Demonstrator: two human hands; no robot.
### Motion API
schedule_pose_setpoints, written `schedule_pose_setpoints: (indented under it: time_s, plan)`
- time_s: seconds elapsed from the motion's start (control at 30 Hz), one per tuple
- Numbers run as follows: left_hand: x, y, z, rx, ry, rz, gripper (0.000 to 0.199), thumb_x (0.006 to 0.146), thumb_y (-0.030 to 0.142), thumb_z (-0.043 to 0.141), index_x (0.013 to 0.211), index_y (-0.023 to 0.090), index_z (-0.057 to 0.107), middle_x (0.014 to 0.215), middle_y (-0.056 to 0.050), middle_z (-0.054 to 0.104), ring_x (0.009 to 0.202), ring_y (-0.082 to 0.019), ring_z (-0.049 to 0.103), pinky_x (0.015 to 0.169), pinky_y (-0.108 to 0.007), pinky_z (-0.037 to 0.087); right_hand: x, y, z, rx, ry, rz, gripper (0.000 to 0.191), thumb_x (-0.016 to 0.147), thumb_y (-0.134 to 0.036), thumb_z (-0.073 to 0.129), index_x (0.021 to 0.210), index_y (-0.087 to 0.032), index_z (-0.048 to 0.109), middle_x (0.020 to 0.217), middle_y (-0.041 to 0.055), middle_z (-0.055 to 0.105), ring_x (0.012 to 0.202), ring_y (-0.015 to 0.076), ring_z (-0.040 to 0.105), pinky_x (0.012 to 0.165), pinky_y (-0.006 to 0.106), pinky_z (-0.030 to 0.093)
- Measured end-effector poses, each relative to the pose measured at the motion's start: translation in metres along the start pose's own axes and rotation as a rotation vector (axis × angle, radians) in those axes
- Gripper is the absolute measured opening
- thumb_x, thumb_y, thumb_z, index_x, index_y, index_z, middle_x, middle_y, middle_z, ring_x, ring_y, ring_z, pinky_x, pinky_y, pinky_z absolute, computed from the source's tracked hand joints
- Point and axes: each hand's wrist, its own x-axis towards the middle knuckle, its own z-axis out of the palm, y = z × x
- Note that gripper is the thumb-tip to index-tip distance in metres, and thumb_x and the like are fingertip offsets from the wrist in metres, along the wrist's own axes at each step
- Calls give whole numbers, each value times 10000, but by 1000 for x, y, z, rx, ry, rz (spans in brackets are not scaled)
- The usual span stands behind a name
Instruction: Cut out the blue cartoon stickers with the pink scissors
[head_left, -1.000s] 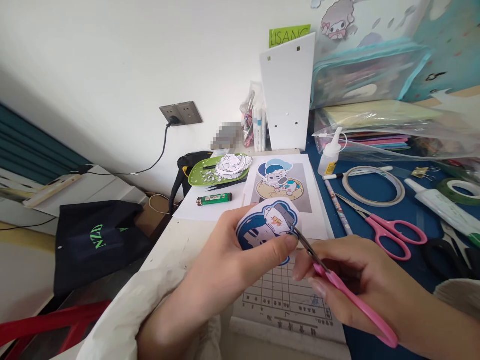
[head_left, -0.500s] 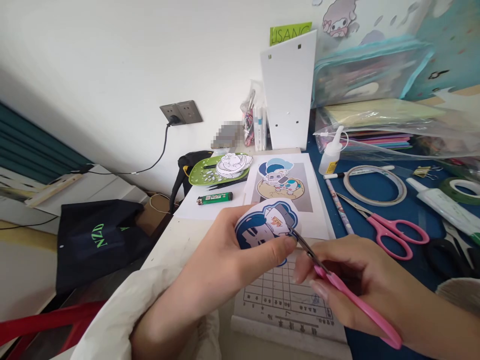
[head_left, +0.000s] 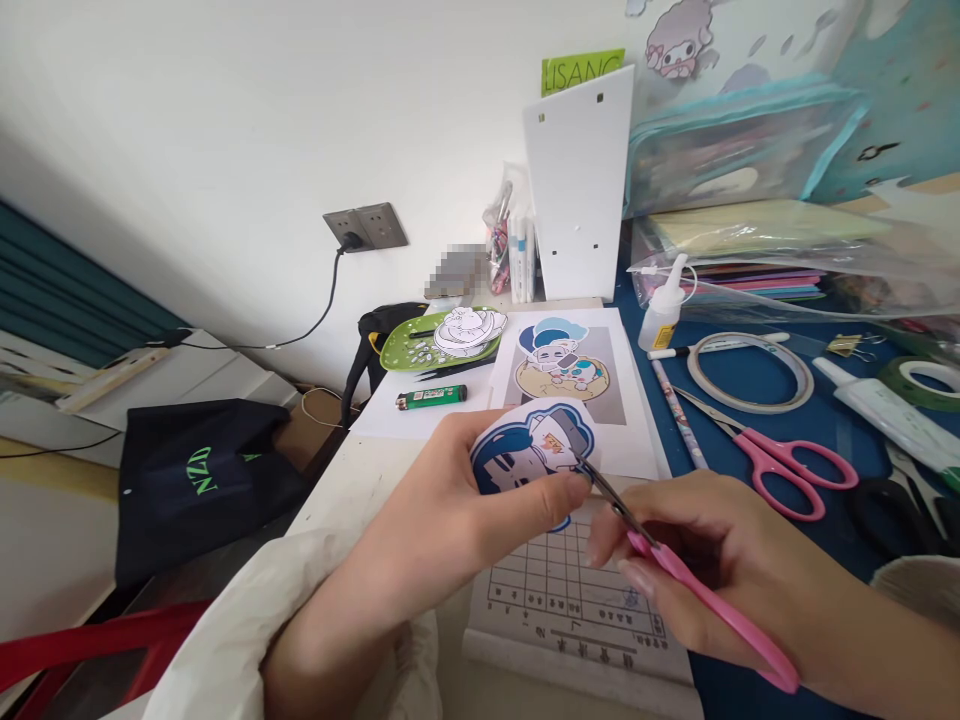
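Observation:
Between thumb and fingers, my left hand (head_left: 472, 510) pinches a paper cutout (head_left: 510, 450) of a cartoon figure with a blue outline. My right hand (head_left: 697, 560) grips pink-handled scissors (head_left: 705, 595), their blade tips at the cutout's right edge, close to my left thumb. Below the hands lies a printed grid sheet (head_left: 555, 620). Behind the cutout, a white sheet with a printed cartoon picture (head_left: 562, 375) lies flat.
A green tray (head_left: 401, 350) holds a white cutout. Near it is a green lighter (head_left: 431, 397). To the right are a glue bottle (head_left: 664, 310), a tape roll (head_left: 694, 375), other pink scissors (head_left: 784, 470) and a white tube (head_left: 885, 410).
The view has shifted very slightly. Both hands keep their hold, and the scissors and cutout stay almost in the same place.

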Motion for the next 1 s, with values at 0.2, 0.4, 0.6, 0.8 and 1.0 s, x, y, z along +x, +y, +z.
schedule_pose_setpoints:
  time_s: [0.2,0.4,0.6,0.8,1.0]
  plan:
    - [-2,-1,-1,-30,-7,-21,203,801,10,605,720,182,676,641,117,695,655,-11,628,509,-31,416,0,-1,0,3,-5,8,224,679,-53,570,797,-228,645,591,-54,518,487,80,449,443,176,379]
    - [-3,-2,-2,-33,-8,-30,208,804,11,604,724,186,683,637,119,693,620,2,604,490,-29,390,-2,0,0,-12,-3,25,253,658,-24,576,797,-222,649,582,-60,527,475,74,458,438,168,378]
    - [-4,0,-2,-29,7,-40,147,789,52,642,715,173,680,644,101,688,591,-5,571,496,-48,388,-2,-2,0,-17,-24,33,251,672,-30,560,809,-221,649,562,-66,521,473,76,457,437,164,380]
    - [-7,-8,-10,-4,9,-40,213,814,26,597,782,210,699,688,100,714,583,-15,593,490,-67,382,0,-3,-1,-21,-34,31,246,672,-37,546,803,-214,658,576,-57,510,477,77,439,437,171,381]
    - [-3,-1,-4,11,31,-61,125,778,80,656,712,183,677,646,88,660,561,-24,531,507,-91,388,0,1,0,47,-23,33,243,667,-41,572,808,-215,666,560,-56,522,464,81,447,433,180,386]
